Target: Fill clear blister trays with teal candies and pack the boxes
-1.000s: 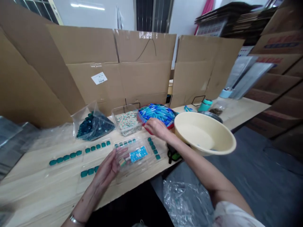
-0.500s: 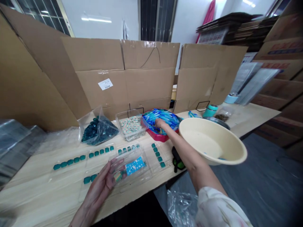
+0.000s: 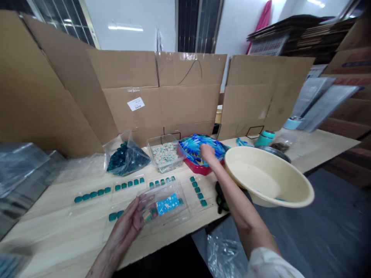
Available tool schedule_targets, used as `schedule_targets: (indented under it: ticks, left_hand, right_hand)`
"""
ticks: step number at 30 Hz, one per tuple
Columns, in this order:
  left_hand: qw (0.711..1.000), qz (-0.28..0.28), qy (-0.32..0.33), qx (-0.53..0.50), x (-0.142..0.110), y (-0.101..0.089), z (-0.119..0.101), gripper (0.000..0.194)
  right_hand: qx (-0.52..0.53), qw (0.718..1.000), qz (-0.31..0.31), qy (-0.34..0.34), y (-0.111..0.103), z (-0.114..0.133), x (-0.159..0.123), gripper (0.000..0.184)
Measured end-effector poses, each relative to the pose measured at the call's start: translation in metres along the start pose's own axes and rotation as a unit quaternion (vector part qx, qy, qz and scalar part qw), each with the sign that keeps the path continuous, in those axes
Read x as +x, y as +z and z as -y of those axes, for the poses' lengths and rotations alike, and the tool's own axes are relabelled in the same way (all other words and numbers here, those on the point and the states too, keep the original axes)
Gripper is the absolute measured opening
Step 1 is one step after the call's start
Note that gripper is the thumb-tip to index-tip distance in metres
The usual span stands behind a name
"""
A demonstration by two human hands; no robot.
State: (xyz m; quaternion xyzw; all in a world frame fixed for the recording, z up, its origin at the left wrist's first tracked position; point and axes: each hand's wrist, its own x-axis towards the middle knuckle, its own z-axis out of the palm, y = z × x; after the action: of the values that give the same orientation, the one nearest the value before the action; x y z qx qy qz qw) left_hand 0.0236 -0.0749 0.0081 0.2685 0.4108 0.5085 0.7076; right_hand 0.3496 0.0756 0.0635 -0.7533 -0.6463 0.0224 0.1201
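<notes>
Hands at work over a wooden bench (image 3: 72, 231), seen from the head. The left hand (image 3: 129, 222) holds the left end of a clear plastic box (image 3: 166, 190), its fingers partly visible through the plastic; a blue patterned card (image 3: 168, 204) and a small pale piece (image 3: 147, 215) show at the box, the latter just beside the fingers. The right hand (image 3: 207, 153) reaches into a heap of slender blue pieces (image 3: 189, 146) in a red tray (image 3: 199, 170). Its fingers are bunched and point downward, but the tips are hidden, so whether they pinch a piece cannot be told. A clear tub (image 3: 166, 166) of small pale pieces stands just left of the red tray, and a cream basin (image 3: 252, 170) near its right side. Short rows of teal blocks (image 3: 92, 194) lie nearer the edge. Good handling, as judged here, calls for a level box so that loose contents do not slide; a light fingertip grip from the top of the heap, since slender pieces probably slip or cling together; and a forearm lifted clear of the basin's rim.
</notes>
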Motion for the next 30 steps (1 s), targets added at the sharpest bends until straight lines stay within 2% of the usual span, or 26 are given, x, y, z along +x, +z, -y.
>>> schedule_targets:
  ticks: [2,3,5,7,9,11,17,20,22,25,27,30]
  left_hand:
    - [1.0,0.008,-0.004,-0.008,-0.002,0.002,0.0,0.026]
    - [1.0,0.02,-0.008,-0.017,-0.003,0.005,0.0,0.025]
    - [0.997,0.063,-0.019,-0.028,-0.003,0.009,0.001,0.026]
    - [0.995,0.088,-0.021,-0.036,-0.004,0.013,0.004,0.028]
    - [0.994,0.097,-0.024,-0.041,-0.006,0.016,0.008,0.03]
    - [0.993,0.101,-0.032,-0.047,-0.01,0.018,0.012,0.031]
    - [0.992,0.081,-0.046,-0.085,-0.027,0.012,0.015,0.028]
    - [0.996,0.036,-0.029,-0.08,-0.046,-0.008,0.009,0.026]
    - [0.997,-0.024,-0.009,-0.074,-0.066,-0.031,0.005,0.024]
    - [0.989,-0.129,0.024,-0.069,-0.106,-0.071,-0.001,0.023]
    - [0.975,-0.203,0.057,-0.071,-0.134,-0.096,-0.002,0.023]
    - [0.946,-0.29,0.115,-0.086,-0.167,-0.126,0.001,0.023]
  right_hand:
    - [0.048,0.997,-0.025,-0.049,-0.002,-0.015,-0.029,0.024]
    - [0.118,0.986,-0.052,-0.104,-0.002,-0.02,-0.046,0.023]
    - [0.243,0.943,-0.061,-0.218,-0.005,-0.021,-0.083,0.021]
    - [0.292,0.907,-0.032,-0.302,-0.008,-0.013,-0.116,0.021]
    - [0.292,0.889,-0.018,-0.352,-0.007,0.001,-0.14,0.02]
    - [0.271,0.886,-0.029,-0.376,-0.001,0.016,-0.154,0.02]
    - [0.193,0.884,-0.055,-0.423,0.016,0.054,-0.163,0.023]
    - [0.221,0.882,-0.077,-0.41,0.014,0.055,-0.163,0.023]
    - [0.255,0.886,-0.081,-0.378,0.014,0.052,-0.164,0.022]
    - [0.289,0.882,-0.035,-0.372,0.025,0.055,-0.169,0.019]
    - [0.295,0.861,0.005,-0.414,0.04,0.072,-0.177,0.018]
    - [0.263,0.831,0.041,-0.488,0.064,0.12,-0.186,0.02]
